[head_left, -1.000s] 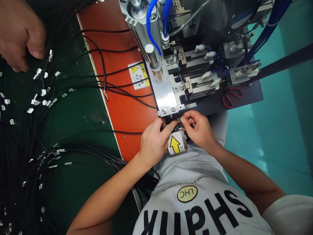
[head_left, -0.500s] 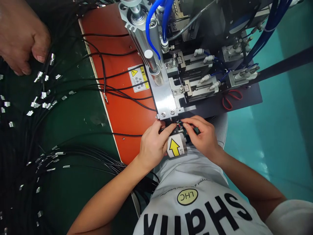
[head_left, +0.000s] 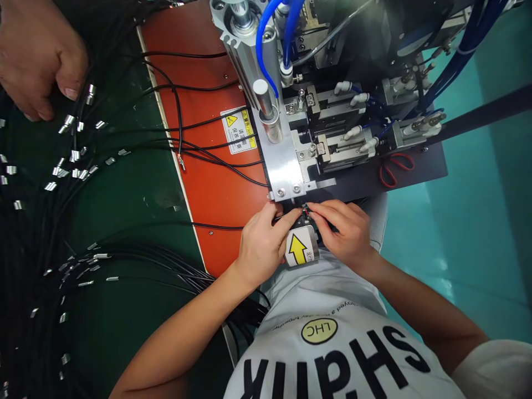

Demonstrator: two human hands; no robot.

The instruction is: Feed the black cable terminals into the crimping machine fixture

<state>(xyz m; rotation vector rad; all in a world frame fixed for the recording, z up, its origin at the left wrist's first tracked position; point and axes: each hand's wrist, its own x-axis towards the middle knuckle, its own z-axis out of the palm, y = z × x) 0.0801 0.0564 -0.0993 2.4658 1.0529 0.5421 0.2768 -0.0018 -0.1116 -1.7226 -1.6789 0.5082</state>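
My left hand [head_left: 262, 239] is closed, thumb and fingers pressed round the end of a black cable [head_left: 218, 226] that comes in across the orange board. My right hand [head_left: 346, 226] pinches at the small coloured wires [head_left: 306, 211] fanning from that cable end, its thumb and index finger close to my left fingertip. Both hands work at the front edge of the machine [head_left: 286, 166], just above a curved guard [head_left: 302, 246] with a yellow arrow label. The exact wire between my right fingers is too small to make out.
More black cables with foil-wrapped ends [head_left: 75, 173] lie on the dark green table [head_left: 137, 221] at left. Another person's hand [head_left: 44, 58] rests among them. Blue air hoses [head_left: 291, 33] rise from the machine, and red-handled scissors [head_left: 395, 169] lie on its base plate.
The right fingers have drawn in closer to the left fingertip and closed tighter over the wires. The left hand holds its place; the view has shifted slightly.
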